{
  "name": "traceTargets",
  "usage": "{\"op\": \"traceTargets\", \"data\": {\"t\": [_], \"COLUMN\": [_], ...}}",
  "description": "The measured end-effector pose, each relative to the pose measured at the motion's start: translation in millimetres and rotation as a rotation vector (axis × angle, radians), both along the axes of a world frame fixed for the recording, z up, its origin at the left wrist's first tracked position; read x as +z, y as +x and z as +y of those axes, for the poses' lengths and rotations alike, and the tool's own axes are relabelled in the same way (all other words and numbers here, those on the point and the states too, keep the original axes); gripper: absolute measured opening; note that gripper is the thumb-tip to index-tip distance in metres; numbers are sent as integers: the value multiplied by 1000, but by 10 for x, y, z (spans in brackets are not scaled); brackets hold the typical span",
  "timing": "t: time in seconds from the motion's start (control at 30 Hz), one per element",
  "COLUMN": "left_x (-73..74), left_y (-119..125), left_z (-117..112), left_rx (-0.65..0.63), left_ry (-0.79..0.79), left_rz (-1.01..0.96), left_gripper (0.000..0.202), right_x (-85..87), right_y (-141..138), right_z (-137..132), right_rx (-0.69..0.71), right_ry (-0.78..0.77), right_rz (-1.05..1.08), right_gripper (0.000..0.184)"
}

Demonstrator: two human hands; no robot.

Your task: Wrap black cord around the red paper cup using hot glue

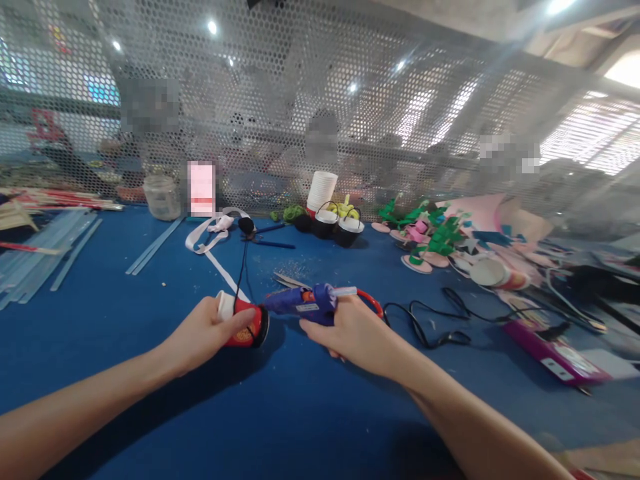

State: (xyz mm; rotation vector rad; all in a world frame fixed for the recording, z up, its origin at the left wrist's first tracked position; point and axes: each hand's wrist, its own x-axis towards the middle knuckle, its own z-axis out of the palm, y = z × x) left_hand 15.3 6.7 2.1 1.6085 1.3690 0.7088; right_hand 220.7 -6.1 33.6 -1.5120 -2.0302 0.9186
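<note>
My left hand (pixel 205 333) is holding a red paper cup (pixel 244 333) in curled fingers, tipped sideways, its long axis running roughly left to right. My right hand (pixel 357 330), closed around a blue hot-glue gun (pixel 305 303), is pointing the nozzle (pixel 270 303) left, near the cup's black end (pixel 263 327). Scissors (pixel 290 281) are lying beyond.

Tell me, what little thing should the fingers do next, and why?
Maybe squeeze the glue gun: the right fingers hold it with its tip close to the dark rim of the red cup, and the left fingers hold the cup.
</note>
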Motion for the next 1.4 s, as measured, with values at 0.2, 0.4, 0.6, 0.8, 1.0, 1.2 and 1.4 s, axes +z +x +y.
{"op": "traceTargets", "data": {"t": [0.2, 0.4, 0.6, 0.8, 1.0, 1.2, 1.4], "left_x": [26, 43, 108, 104, 115, 134, 164], "left_y": [-4, 0, 22, 27, 3, -14, 0], "left_z": [22, 49, 29, 4, 14, 15, -5], "left_rx": [41, 90, 110, 136, 123, 102, 98], "left_ry": [-63, -142, -273, -250, -258, -216, -198], "left_rz": [-106, -196, -293, -314, -349, -338, -326], "left_gripper": [35, 32, 34, 31, 30, 31, 31], "right_x": [44, 43, 185, 198, 27, -256, -316], "right_y": [26, 69, 174, 350, 583, 694, 431], "right_z": [-108, -171, -50, 247, 801, 1233, 1173], "right_rx": [-9, 27, -2, -224, -415, -517, -586], "right_ry": [46, 26, -98, 281, 189, 69, 122], "right_rz": [-39, -78, 70, 165, -170, -412, -581], "right_gripper": [12, 12, 11, 26, 35, 34, 33]}}
